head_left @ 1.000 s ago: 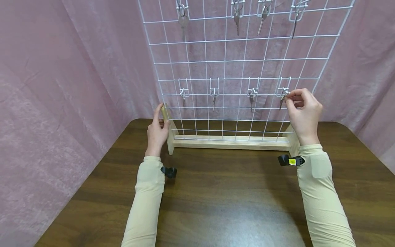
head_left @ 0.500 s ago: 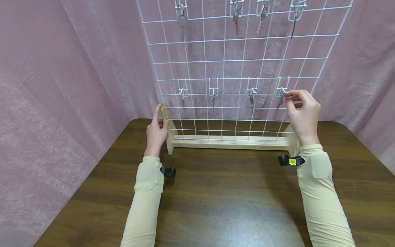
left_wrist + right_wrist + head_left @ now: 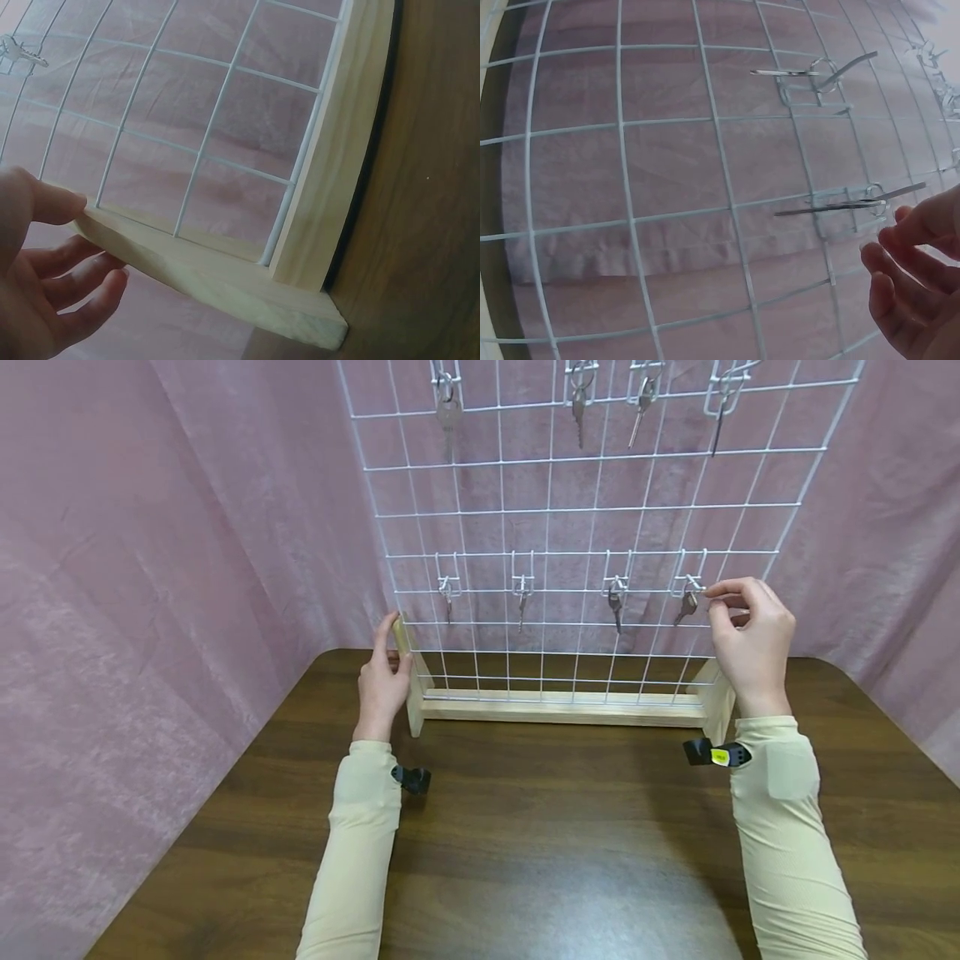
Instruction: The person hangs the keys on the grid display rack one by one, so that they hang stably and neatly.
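Note:
A white wire grid rack (image 3: 570,510) stands upright in a pale wooden stand (image 3: 562,714), with keys on rings hanging from its white hooks. My left hand (image 3: 382,689) holds the stand's left side board (image 3: 187,274), the thumb on one face and the fingers behind it. My right hand (image 3: 753,639) is beside the rightmost lower hook (image 3: 688,583), whose key (image 3: 686,604) hangs tilted. A small gap separates my bent fingertips from that key's ring (image 3: 876,195) in the right wrist view; nothing shows between them.
Other keys hang along the lower row, such as one (image 3: 615,606) left of my right hand, and along the upper row (image 3: 578,410). The stand sits on a brown wooden table (image 3: 540,827). Pink curtains (image 3: 187,568) hang behind.
My right hand has let go of the key's ring and drawn slightly to the right. The key now hangs by itself on its hook. The left hand stays in place.

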Demonstrator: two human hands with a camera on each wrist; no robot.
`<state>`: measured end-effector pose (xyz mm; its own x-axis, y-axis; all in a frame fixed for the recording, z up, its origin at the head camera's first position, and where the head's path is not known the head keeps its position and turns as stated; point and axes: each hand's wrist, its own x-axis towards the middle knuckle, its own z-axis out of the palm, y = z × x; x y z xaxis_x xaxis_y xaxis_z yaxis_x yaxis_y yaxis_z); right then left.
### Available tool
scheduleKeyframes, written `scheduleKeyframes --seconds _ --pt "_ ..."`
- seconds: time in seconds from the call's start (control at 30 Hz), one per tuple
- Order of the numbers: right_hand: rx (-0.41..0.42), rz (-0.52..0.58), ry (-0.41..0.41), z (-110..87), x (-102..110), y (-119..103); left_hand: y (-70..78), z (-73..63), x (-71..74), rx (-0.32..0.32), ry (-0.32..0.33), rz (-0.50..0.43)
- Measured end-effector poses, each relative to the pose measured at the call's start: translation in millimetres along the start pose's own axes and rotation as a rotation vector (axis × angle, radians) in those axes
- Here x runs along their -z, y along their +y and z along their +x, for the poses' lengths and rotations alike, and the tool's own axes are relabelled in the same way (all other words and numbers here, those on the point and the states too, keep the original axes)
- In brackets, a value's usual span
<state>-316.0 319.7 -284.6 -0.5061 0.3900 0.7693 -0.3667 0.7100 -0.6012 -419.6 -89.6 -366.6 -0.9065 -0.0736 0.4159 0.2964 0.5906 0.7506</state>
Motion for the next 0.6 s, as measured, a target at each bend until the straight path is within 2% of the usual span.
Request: scheduleKeyframes --seconds 0.23,0.6 --pt "0.061 -0.013 0.082 -4.3 7 -15 0.0 -2.8 1.2 0.007 -0.027 -0.02" --pt "0.217 0.004 -0.018 -9.0 9 -33 0.3 0.4 5.3 -0.008 -0.029 -0.038"
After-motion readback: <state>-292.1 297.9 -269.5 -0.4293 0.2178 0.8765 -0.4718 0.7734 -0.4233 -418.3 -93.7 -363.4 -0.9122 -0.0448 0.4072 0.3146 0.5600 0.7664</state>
